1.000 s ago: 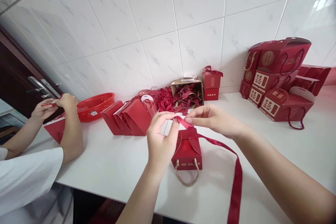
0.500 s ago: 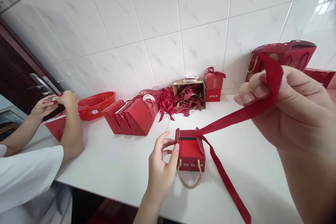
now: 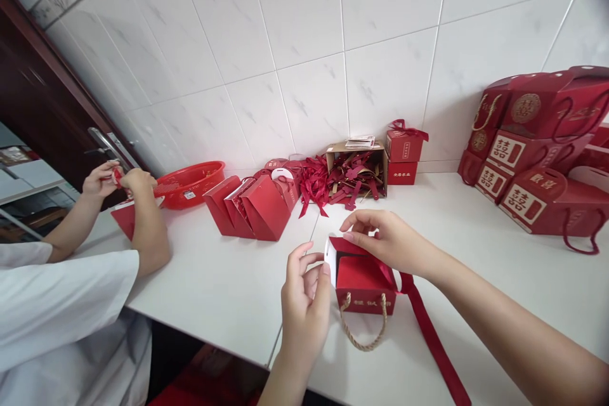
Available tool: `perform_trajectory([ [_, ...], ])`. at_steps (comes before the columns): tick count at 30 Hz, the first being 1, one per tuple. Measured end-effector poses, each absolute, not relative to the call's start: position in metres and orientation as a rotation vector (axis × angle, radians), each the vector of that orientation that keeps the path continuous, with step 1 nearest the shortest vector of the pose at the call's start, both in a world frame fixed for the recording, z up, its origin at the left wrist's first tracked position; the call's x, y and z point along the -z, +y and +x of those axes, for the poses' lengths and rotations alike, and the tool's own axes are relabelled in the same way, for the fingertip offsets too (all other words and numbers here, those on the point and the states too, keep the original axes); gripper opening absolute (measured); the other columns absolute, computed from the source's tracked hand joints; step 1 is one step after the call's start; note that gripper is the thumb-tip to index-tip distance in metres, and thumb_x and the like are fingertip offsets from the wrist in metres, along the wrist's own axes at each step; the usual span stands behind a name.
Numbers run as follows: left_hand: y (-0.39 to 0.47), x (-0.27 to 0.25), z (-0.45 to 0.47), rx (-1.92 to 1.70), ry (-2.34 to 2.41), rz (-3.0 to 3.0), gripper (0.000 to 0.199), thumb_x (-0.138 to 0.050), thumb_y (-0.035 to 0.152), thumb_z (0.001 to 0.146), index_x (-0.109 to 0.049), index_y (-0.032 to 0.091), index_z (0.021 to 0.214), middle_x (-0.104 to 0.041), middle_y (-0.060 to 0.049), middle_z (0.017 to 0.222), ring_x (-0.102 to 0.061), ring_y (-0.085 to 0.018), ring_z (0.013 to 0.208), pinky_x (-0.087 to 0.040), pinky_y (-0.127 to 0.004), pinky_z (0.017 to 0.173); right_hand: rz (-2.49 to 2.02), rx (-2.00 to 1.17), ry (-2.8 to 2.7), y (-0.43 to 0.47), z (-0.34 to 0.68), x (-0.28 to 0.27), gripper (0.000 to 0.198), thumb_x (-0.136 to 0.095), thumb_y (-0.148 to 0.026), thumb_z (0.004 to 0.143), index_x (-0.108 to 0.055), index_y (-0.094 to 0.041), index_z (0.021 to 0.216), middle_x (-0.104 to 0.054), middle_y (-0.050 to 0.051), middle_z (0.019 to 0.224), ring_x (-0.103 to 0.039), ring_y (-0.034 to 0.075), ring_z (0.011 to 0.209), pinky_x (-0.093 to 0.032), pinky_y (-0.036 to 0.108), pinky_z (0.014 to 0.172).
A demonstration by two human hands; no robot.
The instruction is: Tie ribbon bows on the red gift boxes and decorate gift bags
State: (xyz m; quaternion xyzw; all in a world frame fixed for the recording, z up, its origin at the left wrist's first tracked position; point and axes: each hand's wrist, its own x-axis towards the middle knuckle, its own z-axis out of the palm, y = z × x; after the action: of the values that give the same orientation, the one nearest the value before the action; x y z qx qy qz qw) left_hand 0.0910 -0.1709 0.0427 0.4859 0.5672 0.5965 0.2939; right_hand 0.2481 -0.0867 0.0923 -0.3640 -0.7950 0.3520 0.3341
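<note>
A small red gift box [image 3: 366, 299] stands upright on the white table with its top open and a twisted rope handle [image 3: 364, 347] hanging at its front. My left hand [image 3: 307, 298] pinches the box's left flap [image 3: 330, 260], whose white inner side shows. Over the back of the box, my right hand [image 3: 380, 238] is closed with thumb and fingertips together, on the red ribbon; its fingertips partly hide the gripped part. The ribbon [image 3: 431, 330] passes by the right flap, and its long tail lies over the table toward the front edge.
Red boxes [image 3: 250, 209], loose ribbons [image 3: 314, 181] and a carton [image 3: 386, 168] of red strips line the wall. Two small boxes [image 3: 404, 146] are stacked beside it. More boxes [image 3: 533, 152] are piled right. At left, a co-worker's hands [image 3: 137, 181] work near a red basket [image 3: 190, 187].
My right hand has come down and left from its raised position to the top of the box, and the ribbon has slackened. The left flap now leans outward. The view has shifted rightward.
</note>
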Motion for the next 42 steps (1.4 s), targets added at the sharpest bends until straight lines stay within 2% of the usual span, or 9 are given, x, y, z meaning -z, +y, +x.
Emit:
perform_trajectory([
  [3,-0.172,-0.041,0.091,-1.589,1.511,1.299,0.034,-0.055,0.037,0.088,-0.049,0.023,0.118,-0.063,-0.010,0.114,-0.065,-0.014,0.075,-0.050,-0.028,0.070,-0.973,-1.046,-2.074,-0.087,0.249,-0.092,0.012,-0.055,-0.027,0.087,-0.064,-0.020,0.086,-0.064,0.000,0.073,-0.054,0.014,0.067,-0.044,0.028,0.065],
  [10,-0.173,-0.040,0.092,-1.604,1.474,1.262,0.035,-0.057,0.036,0.087,-0.047,0.023,0.118,-0.063,-0.010,0.115,-0.067,-0.016,0.084,-0.051,-0.028,0.074,-0.892,-1.306,-2.035,-0.090,0.254,-0.096,0.018,-0.057,-0.034,0.088,-0.065,-0.018,0.090,-0.065,0.001,0.077,-0.056,0.014,0.069,-0.045,0.027,0.065],
  [15,-0.176,-0.038,0.092,-1.593,1.482,1.292,0.035,-0.056,0.034,0.088,-0.047,0.022,0.119,-0.064,-0.011,0.116,-0.067,-0.015,0.081,-0.052,-0.027,0.072,-0.893,-1.248,-2.037,-0.088,0.253,-0.095,0.019,-0.057,-0.035,0.088,-0.064,-0.018,0.088,-0.062,0.000,0.072,-0.053,0.013,0.066,-0.043,0.026,0.064],
  [23,-0.180,-0.035,0.091,-1.528,1.360,1.341,0.033,-0.058,0.037,0.087,-0.058,0.022,0.116,-0.064,-0.011,0.123,-0.063,-0.023,0.110,-0.054,-0.031,0.087,-0.910,-1.175,-2.074,-0.092,0.246,-0.093,0.016,-0.057,-0.035,0.087,-0.063,-0.020,0.087,-0.064,0.000,0.073,-0.056,0.014,0.066,-0.045,0.027,0.064],
  [27,-0.180,-0.036,0.086,-1.446,1.281,1.208,0.035,-0.065,0.040,0.082,-0.067,0.022,0.112,-0.067,-0.010,0.117,-0.059,-0.025,0.112,-0.054,-0.029,0.082,-0.927,-1.137,-2.067,-0.095,0.242,-0.092,0.011,-0.056,-0.030,0.087,-0.060,-0.020,0.085,-0.065,0.000,0.072,-0.057,0.014,0.065,-0.045,0.027,0.064],
  [32,-0.177,-0.038,0.072,-1.475,1.156,1.025,0.040,-0.068,0.042,0.076,-0.072,0.019,0.109,-0.064,-0.013,0.126,-0.057,-0.027,0.111,-0.051,-0.030,0.075,-0.971,-0.946,-2.100,-0.093,0.244,-0.095,0.009,-0.055,-0.028,0.087,-0.058,-0.021,0.082,-0.067,0.001,0.078,-0.059,0.016,0.072,-0.045,0.028,0.067],
  [37,-0.173,-0.032,0.022,-1.595,1.687,0.975,0.044,-0.066,0.046,0.074,-0.069,0.020,0.109,-0.064,-0.011,0.124,-0.055,-0.030,0.117,-0.050,-0.037,0.086,-1.056,-0.652,-2.031,-0.091,0.268,-0.105,0.023,-0.046,-0.038,0.093,-0.057,-0.022,0.080,-0.065,0.002,0.080,-0.056,0.017,0.073,-0.043,0.029,0.065],
  [40,-0.168,-0.027,-0.012,-1.378,2.163,1.210,0.037,-0.062,0.040,0.074,-0.067,0.020,0.105,-0.064,-0.013,0.119,-0.056,-0.035,0.116,-0.045,-0.049,0.097,-1.215,-0.605,-1.983,-0.093,0.292,-0.100,0.031,-0.045,-0.047,0.093,-0.057,-0.022,0.080,-0.064,0.003,0.076,-0.054,0.018,0.070,-0.043,0.032,0.066],
  [42,-0.162,-0.025,-0.021,-1.254,2.264,1.329,0.030,-0.063,0.035,0.070,-0.067,0.017,0.094,-0.061,-0.018,0.122,-0.048,-0.042,0.124,-0.035,-0.059,0.105,-1.342,-0.664,-1.981,-0.096,0.308,-0.089,0.037,-0.043,-0.053,0.092,-0.058,-0.022,0.080,-0.064,0.004,0.078,-0.055,0.020,0.071,-0.044,0.035,0.068],
])
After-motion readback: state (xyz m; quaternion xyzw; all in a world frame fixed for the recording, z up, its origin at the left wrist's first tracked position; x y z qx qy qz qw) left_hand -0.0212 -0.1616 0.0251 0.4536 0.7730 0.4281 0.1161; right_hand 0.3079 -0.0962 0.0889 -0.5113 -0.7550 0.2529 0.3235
